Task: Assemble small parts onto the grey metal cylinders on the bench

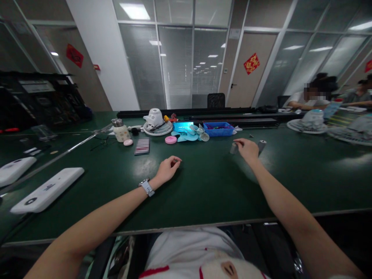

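Observation:
My right hand reaches out over the green table with its fingertips closed on the top of a small grey cylinder. This cylinder stands upright on the table; the fingers partly cover its upper edge. A second, similar grey cylinder stands just right of the same hand, its lower part partly hidden behind it. Nearer the middle, my left hand rests on the tabletop, fingers curled together and nothing visible in them. A watch with a pale strap is on the left wrist.
Along the back lie a white fan, a lit phone, light-blue fan blades, a blue basket and a pink round case. A cream bottle stands left. White devices lie far left. People sit at far right.

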Demonstrator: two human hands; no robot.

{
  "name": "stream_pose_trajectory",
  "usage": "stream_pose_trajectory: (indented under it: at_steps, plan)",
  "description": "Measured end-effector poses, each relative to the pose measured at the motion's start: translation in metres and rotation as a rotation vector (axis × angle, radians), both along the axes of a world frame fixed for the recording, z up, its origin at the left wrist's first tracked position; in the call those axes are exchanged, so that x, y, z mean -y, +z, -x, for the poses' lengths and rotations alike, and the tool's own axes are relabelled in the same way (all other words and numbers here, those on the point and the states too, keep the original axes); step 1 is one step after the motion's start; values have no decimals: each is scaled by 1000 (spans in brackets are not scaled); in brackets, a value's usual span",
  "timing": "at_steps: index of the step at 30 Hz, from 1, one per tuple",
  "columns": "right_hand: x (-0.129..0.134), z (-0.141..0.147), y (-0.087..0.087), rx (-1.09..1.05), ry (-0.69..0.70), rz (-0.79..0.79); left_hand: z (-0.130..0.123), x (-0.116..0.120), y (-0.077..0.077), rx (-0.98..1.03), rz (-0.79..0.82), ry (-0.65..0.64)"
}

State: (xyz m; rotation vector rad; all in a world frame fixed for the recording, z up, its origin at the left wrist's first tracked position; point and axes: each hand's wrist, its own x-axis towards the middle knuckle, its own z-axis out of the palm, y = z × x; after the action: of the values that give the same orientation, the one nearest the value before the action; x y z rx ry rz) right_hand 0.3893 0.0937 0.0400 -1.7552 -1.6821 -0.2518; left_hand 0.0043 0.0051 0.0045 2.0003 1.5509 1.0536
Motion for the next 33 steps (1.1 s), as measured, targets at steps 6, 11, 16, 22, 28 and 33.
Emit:
stream_pose_trajectory:
  at_steps: [6, 11, 16, 22, 28, 33]
  plan:
    - [1, 3, -1, -54, 40, -70, 2, -2, -3, -3, 0, -9]
    - [-4, 2, -5, -71, 21, -101, 2, -3, -3, -2, 0, -5]
    - [-8, 2, -10, -107, -17, -134, 1, -4, -4, 7, -5, -7]
    - [-10, 2, -12, -173, 29, -187, 3, -4, -6, 14, -12, -16]
    - [-11, 4, -13, -192, 60, -198, 3, -4, -5, 8, 5, -22]
    - [-11, 4, -12, -200, 51, -172, 2, -4, -4, 4, 8, -17]
